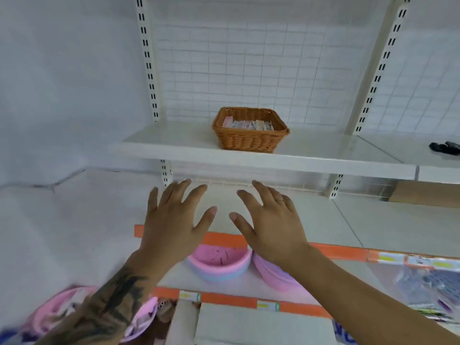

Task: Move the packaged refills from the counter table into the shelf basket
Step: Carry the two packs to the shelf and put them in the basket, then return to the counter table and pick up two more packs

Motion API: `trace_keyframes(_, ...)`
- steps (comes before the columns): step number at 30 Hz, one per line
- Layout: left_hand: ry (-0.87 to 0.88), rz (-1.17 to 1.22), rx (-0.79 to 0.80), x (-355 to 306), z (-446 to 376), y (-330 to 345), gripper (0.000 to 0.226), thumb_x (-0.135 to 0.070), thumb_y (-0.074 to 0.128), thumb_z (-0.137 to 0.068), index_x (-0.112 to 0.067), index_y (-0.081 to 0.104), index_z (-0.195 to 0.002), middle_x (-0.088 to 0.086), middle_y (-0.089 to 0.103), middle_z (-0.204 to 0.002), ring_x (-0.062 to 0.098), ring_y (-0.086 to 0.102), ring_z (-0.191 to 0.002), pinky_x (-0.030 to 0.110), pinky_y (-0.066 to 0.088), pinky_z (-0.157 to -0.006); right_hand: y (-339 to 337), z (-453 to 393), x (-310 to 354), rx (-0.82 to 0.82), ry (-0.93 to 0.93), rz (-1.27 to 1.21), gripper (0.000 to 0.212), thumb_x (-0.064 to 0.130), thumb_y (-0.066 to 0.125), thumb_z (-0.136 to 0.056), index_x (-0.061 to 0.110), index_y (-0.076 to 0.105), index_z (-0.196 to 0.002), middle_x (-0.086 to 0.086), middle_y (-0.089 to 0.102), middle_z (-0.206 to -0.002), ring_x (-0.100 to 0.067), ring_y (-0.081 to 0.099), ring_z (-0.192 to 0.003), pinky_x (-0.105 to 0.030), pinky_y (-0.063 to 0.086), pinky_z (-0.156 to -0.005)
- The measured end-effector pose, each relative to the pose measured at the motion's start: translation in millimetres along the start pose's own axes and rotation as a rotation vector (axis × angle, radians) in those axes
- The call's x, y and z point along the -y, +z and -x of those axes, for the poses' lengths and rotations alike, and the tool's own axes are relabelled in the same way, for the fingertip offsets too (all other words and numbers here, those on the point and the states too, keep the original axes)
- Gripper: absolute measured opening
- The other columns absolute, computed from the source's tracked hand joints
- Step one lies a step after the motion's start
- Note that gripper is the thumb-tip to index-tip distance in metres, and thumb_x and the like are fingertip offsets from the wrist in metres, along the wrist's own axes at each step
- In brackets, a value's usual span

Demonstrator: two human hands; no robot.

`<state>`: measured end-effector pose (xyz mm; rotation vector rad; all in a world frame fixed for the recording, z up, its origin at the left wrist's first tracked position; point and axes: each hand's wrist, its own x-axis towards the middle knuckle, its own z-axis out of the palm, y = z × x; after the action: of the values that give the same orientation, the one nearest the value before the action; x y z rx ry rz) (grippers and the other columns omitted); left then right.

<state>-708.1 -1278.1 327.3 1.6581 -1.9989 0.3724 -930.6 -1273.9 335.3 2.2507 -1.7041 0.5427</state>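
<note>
Below the brown woven wicker basket [250,135] holding packaged refills [249,125], left hand [171,225] and right hand [271,227] are spread, nothing gripped; the next pack should be lowered flat inside

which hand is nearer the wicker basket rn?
Right, narrowly. The right hand is spread open almost straight below the wicker basket; the left hand is open too, below and further left.

You see two pink bowls [219,263] side by side on a low white shelf with an orange strip [333,250] along its edge. A dark thing [445,148] lies far right on the upper shelf, too blurry to name.
</note>
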Motion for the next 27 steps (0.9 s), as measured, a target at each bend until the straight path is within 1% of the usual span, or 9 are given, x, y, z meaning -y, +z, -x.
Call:
trace_keyframes(3, -0.074, -0.091, 0.072, -5.6, 64.9, -9.3, 0.058, -0.066, 0.037, -0.096, -0.034, 0.056, -0.141, 0.006, 0.055, -0.150, 0.032, 0.050, -0.139, 0.065, 0.032, -0.115, 11.8, 34.0, 16.6, 0.040, -0.118, -0.058, 0.059, 0.061, 0.039, -0.097, 0.024, 0.062, -0.136, -0.018, 0.057, -0.146, -0.042, 0.061, -0.123, -0.052, 0.049, -0.099)
trace_keyframes(6, -0.184, -0.193, 0.124, -1.4, 128.4, -27.6, 0.057, -0.064, 0.037, -0.095, -0.032, 0.060, -0.137, 0.007, 0.060, -0.144, 0.035, 0.056, -0.132, 0.067, 0.035, -0.111, 23.2, 61.2, 47.7, 0.078, -0.226, -0.149, 0.058, 0.061, 0.039, -0.097, 0.024, 0.064, -0.134, -0.017, 0.058, -0.144, -0.041, 0.062, -0.122, -0.052, 0.050, -0.099)
trace_keyframes(11, -0.365, -0.355, 0.190, 18.0, 213.5, -83.6, 0.060, -0.064, 0.036, -0.094, -0.028, 0.066, -0.132, 0.010, 0.064, -0.139, 0.037, 0.061, -0.127, 0.069, 0.038, -0.108, 21.7, 94.3, 114.4, 0.100, -0.407, -0.223, 0.053, 0.058, 0.046, -0.096, 0.024, 0.063, -0.133, -0.016, 0.058, -0.143, -0.040, 0.061, -0.121, -0.052, 0.050, -0.100)
trace_keyframes(15, -0.505, -0.404, 0.204, 27.5, 264.0, -127.4, 0.063, -0.067, 0.033, -0.092, -0.030, 0.067, -0.131, 0.008, 0.065, -0.138, 0.035, 0.061, -0.128, 0.068, 0.038, -0.109, 3.6, 116.8, 159.6, 0.108, -0.515, -0.287, 0.059, 0.059, 0.035, -0.096, 0.023, 0.064, -0.133, -0.016, 0.061, -0.140, -0.039, 0.063, -0.120, -0.055, 0.052, -0.099)
trace_keyframes(19, -0.604, -0.409, 0.228, 37.1, 311.0, -158.6, 0.062, -0.068, 0.035, -0.092, -0.032, 0.065, -0.132, 0.006, 0.064, -0.140, 0.033, 0.059, -0.130, 0.067, 0.036, -0.110, -10.8, 140.7, 197.6, 0.123, -0.623, -0.281, 0.059, 0.060, 0.035, -0.096, 0.024, 0.062, -0.135, -0.014, 0.063, -0.139, -0.038, 0.065, -0.119, -0.052, 0.051, -0.101)
trace_keyframes(21, -0.663, -0.396, 0.260, 39.4, 334.3, -173.0, 0.066, -0.070, 0.031, -0.091, -0.033, 0.063, -0.135, 0.005, 0.060, -0.145, 0.031, 0.055, -0.135, 0.066, 0.031, -0.114, -17.5, 154.9, 217.6, 0.128, -0.659, -0.277, 0.059, 0.061, 0.035, -0.097, 0.025, 0.062, -0.135, -0.014, 0.063, -0.139, -0.038, 0.065, -0.119, -0.051, 0.050, -0.101)
trace_keyframes(24, -0.703, -0.361, 0.251, 44.6, 370.5, -200.4, 0.078, -0.076, 0.016, -0.087, -0.037, 0.057, -0.141, 0.002, 0.052, -0.153, 0.028, 0.047, -0.142, 0.063, 0.023, -0.119, -30.3, 178.0, 254.9, 0.135, -0.702, -0.287, 0.059, 0.062, 0.037, -0.097, 0.026, 0.063, -0.135, -0.014, 0.065, -0.137, -0.037, 0.067, -0.118, -0.052, 0.052, -0.101)
trace_keyframes(25, -0.725, -0.336, 0.264, 48.0, 382.9, -211.8, 0.084, -0.078, 0.011, -0.084, -0.039, 0.052, -0.145, 0.001, 0.048, -0.157, 0.026, 0.042, -0.146, 0.061, 0.021, -0.120, -35.3, 187.1, 269.5, 0.140, -0.716, -0.298, 0.059, 0.062, 0.036, -0.096, 0.026, 0.064, -0.135, -0.014, 0.066, -0.136, -0.037, 0.067, -0.117, -0.053, 0.052, -0.100)
trace_keyframes(27, -0.789, -0.306, 0.348, 56.2, 410.5, -236.1, 0.092, -0.081, 0.001, -0.078, -0.042, 0.037, -0.153, -0.003, 0.036, -0.164, 0.022, 0.031, -0.152, 0.058, 0.013, -0.124, -46.0, 207.0, 302.8, 0.136, -0.748, -0.322, 0.059, 0.061, 0.036, -0.094, 0.027, 0.064, -0.134, -0.013, 0.068, -0.133, -0.036, 0.069, -0.114, -0.054, 0.054, -0.097)
